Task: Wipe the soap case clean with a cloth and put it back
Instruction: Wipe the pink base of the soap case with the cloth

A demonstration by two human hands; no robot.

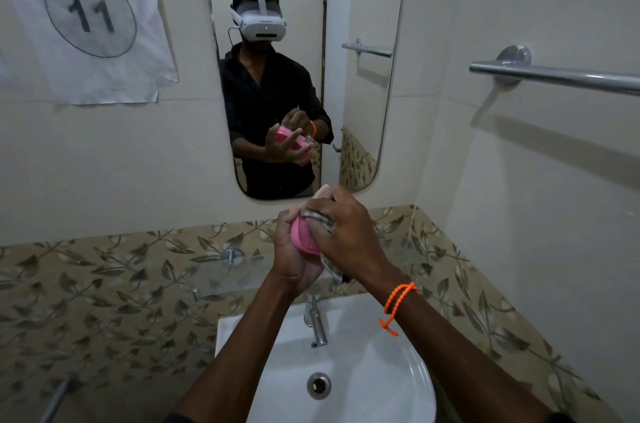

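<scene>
Holding a pink soap case (304, 238) up over the back edge of the white sink (398, 370), above the tap (316, 318). Left hand (294, 249) curled tight around the case from below. Right hand (349, 232), with an orange band (398, 301) on the wrist, fingers bent and pressing a grey cloth (323, 220) onto the top of the case. Cloth end hanging down between both hands. Same hands seen in the mirror (363, 41) on the wall.

Soap case (304, 239) mostly behind hands.
</scene>
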